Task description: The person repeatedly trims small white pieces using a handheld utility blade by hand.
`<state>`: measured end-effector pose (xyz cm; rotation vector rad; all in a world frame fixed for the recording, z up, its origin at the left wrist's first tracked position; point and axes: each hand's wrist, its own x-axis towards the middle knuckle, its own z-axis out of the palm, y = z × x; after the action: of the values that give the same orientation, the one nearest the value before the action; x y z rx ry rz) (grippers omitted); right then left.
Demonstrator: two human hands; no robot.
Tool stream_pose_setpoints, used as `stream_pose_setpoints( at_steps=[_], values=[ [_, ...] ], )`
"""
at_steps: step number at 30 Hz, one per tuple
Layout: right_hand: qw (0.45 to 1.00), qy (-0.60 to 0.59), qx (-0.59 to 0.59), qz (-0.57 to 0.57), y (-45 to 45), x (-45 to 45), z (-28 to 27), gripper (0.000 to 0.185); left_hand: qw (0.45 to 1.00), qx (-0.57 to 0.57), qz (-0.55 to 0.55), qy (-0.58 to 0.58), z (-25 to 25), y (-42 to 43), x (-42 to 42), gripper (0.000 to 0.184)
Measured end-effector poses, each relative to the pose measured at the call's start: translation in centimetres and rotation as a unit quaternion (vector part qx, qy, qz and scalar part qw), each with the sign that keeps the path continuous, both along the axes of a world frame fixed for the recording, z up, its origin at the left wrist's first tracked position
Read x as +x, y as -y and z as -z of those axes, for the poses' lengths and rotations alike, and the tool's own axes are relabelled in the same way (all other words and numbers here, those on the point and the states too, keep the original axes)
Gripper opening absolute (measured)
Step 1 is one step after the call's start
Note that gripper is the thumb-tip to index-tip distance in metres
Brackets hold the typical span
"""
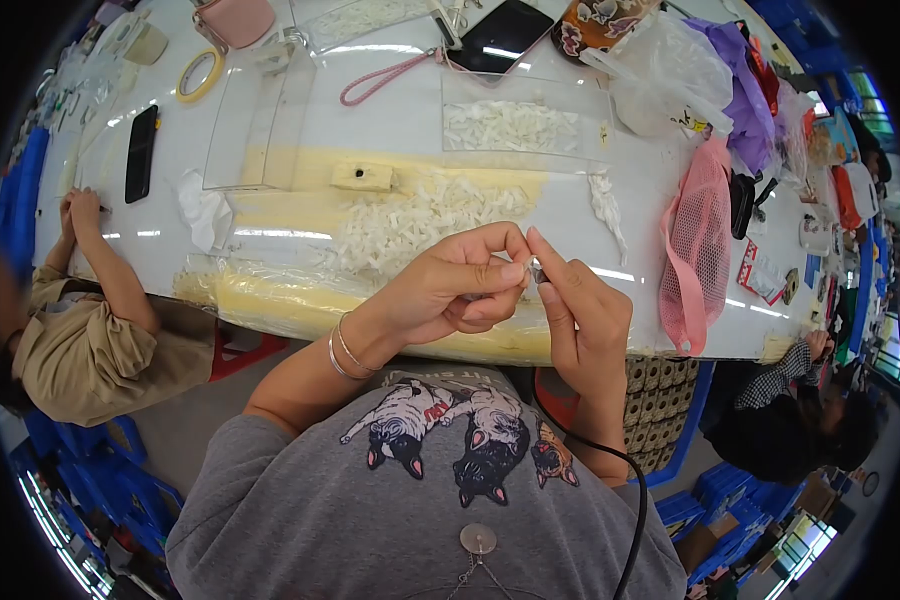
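Note:
In front of my chest, above the table's near edge, both hands meet at the fingertips. My left hand (465, 285) is closed, thumb and forefinger pinching a small white piece (530, 264). My right hand (588, 315) is closed too, its forefinger and thumb at the same spot. Something small and dark shows between its fingertips, too small to name. Just beyond my left hand lies a loose pile of small white pieces (410, 225). A cream-coloured block with a dark hole (363, 177) sits behind the pile.
A clear tray (455, 150) of white pieces stands farther back, beside an empty-looking clear box (215, 165). Phones, a tape roll (200, 75), a crumpled tissue (205, 210) and a pink mesh bag (695, 245) surround the work spot. Co-workers sit left and right.

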<state>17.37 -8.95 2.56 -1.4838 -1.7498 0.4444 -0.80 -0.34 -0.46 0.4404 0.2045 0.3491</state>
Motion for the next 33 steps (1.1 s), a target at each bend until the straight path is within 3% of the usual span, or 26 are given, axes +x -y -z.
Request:
stream_pose_setpoints(
  at_steps=[7, 13, 19, 25, 28, 33],
  values=[
    [0.999, 0.048, -0.016, 0.009, 0.09, 0.1, -0.54, 0.045, 1.0, -0.001, -0.001, -0.002, 0.05, 0.03, -0.01, 0.011],
    [0.999, -0.028, -0.007, -0.016, -0.1, 0.01, -0.03, 0.045, 1.0, 0.003, 0.001, -0.007, 0.2, 0.04, -0.19, 0.01],
    [0.999, -0.001, -0.045, -0.004, 0.04, 0.18, -0.56, 0.045, 1.0, 0.006, 0.002, -0.009, 0.15, 0.15, -0.21, 0.01],
    [0.998, -0.045, -0.023, -0.021, 0.0, 0.07, -0.2, 0.044, 1.0, 0.004, 0.006, -0.017, -0.18, 0.11, -0.32, 0.009],
    [0.997, 0.0, -0.074, -0.011, 0.17, 0.45, -0.81, 0.044, 1.0, 0.01, 0.007, -0.019, 0.17, 0.21, -0.29, 0.009],
    [0.998, -0.037, -0.046, -0.029, 0.12, 0.48, -0.22, 0.046, 1.0, -0.004, 0.01, -0.028, -0.04, 0.21, -0.28, 0.01]
  ],
)
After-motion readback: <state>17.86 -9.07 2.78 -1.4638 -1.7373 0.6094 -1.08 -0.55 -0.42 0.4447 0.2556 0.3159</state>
